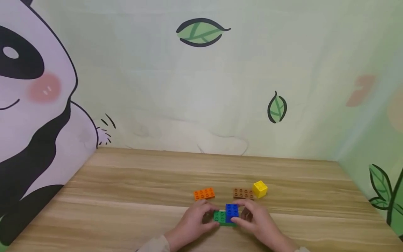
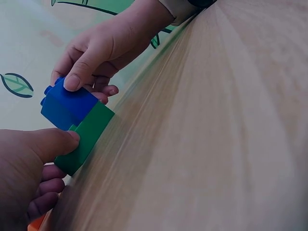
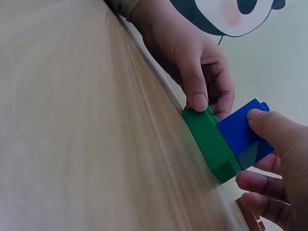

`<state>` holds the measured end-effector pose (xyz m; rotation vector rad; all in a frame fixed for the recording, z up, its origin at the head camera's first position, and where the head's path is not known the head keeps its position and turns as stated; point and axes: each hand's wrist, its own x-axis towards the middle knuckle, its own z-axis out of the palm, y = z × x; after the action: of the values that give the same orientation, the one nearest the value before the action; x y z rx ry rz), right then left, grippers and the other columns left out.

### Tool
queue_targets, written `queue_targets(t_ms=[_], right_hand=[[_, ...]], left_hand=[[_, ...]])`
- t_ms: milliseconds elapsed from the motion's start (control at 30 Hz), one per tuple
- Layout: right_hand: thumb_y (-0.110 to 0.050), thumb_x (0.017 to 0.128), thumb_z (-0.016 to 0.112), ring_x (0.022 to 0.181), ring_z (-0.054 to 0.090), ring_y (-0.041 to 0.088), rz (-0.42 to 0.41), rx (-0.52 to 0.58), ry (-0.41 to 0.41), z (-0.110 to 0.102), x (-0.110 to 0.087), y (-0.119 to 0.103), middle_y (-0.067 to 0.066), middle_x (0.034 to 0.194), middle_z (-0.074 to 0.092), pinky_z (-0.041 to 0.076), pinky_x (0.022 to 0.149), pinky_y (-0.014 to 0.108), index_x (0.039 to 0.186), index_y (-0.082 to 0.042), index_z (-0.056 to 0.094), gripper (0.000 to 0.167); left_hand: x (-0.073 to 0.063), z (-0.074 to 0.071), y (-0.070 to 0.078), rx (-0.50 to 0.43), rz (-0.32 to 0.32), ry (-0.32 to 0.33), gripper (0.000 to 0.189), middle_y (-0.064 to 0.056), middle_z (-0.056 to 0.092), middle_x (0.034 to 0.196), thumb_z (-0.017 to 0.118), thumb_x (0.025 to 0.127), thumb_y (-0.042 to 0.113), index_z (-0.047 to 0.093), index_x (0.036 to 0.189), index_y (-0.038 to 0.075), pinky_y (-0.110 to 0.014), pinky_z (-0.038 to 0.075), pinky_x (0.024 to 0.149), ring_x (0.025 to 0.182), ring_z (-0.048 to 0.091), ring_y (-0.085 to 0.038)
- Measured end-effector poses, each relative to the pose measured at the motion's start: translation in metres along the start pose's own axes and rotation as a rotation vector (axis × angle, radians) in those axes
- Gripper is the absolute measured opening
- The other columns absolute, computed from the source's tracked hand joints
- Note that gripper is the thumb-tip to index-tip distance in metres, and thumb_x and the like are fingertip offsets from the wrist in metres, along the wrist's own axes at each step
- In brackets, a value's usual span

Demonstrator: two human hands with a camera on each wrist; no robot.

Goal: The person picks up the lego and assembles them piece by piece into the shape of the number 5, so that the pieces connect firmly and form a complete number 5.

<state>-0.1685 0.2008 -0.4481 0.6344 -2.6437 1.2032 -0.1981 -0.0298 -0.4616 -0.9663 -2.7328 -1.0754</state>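
Observation:
A green toy building brick (image 1: 219,217) lies on the wooden table near its front. On its right half sits a taller blue brick (image 1: 232,211), studs up. My left hand (image 1: 193,220) pinches the green brick's left end between thumb and fingers; its thumb shows on the brick's side in the left wrist view. My right hand (image 1: 259,220) grips the blue brick, thumb on the near face and index finger at the far side. In the right wrist view, the blue brick (image 3: 245,132) stands flush on the green brick (image 3: 211,144).
Behind my left hand lies a flat orange brick (image 1: 204,193). A brown brick (image 1: 243,193) is behind my right hand, with a yellow cube-like brick (image 1: 260,189) beside it. The wooden table (image 1: 141,182) ends at a wall (image 1: 201,87) painted with leaves and a panda.

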Motion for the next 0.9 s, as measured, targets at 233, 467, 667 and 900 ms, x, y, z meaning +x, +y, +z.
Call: queue_targets(t_ms=[233, 467, 667, 900], right_hand=[[-0.026, 0.084, 0.073, 0.067, 0.049, -0.005, 0.005, 0.031, 0.002, 0.009, 0.007, 0.002, -0.002, 0.084, 0.063, 0.048, 0.058, 0.018, 0.112, -0.008, 0.064, 0.034], [-0.031, 0.085, 0.072, 0.067, 0.049, -0.004, 0.058, 0.05, -0.035, 0.012, 0.011, 0.0, -0.001, 0.087, 0.062, 0.048, 0.059, 0.018, 0.114, -0.01, 0.063, 0.037], [-0.034, 0.085, 0.071, 0.067, 0.049, -0.003, 0.092, 0.044, -0.053, 0.012, 0.015, -0.001, 0.0, 0.09, 0.063, 0.047, 0.059, 0.018, 0.116, -0.012, 0.063, 0.04], [-0.035, 0.085, 0.071, 0.066, 0.049, -0.003, 0.11, 0.041, -0.058, 0.01, 0.017, 0.0, 0.0, 0.091, 0.063, 0.046, 0.059, 0.018, 0.118, -0.012, 0.063, 0.041]], left_hand=[[-0.001, -0.007, -0.006, 0.031, -0.008, -0.011, 0.036, 0.006, 0.064, 0.105, 0.077, 0.08, 0.03, 0.067, 0.112, 0.017, -0.025, 0.048, 0.083, 0.094, 0.055, -0.008], [-0.001, -0.016, -0.011, 0.013, -0.022, 0.018, 0.04, 0.002, 0.063, 0.103, 0.077, 0.079, 0.03, 0.066, 0.115, 0.016, -0.024, 0.048, 0.078, 0.091, 0.055, -0.01], [0.004, -0.024, -0.015, 0.042, -0.02, 0.1, 0.041, -0.001, 0.063, 0.108, 0.078, 0.079, 0.023, 0.066, 0.117, 0.014, -0.036, 0.053, 0.086, 0.099, 0.062, -0.02], [0.011, -0.033, -0.021, 0.147, -0.061, 0.205, 0.042, -0.003, 0.062, 0.107, 0.081, 0.076, 0.022, 0.065, 0.114, 0.011, -0.038, 0.053, 0.087, 0.099, 0.06, -0.019]])
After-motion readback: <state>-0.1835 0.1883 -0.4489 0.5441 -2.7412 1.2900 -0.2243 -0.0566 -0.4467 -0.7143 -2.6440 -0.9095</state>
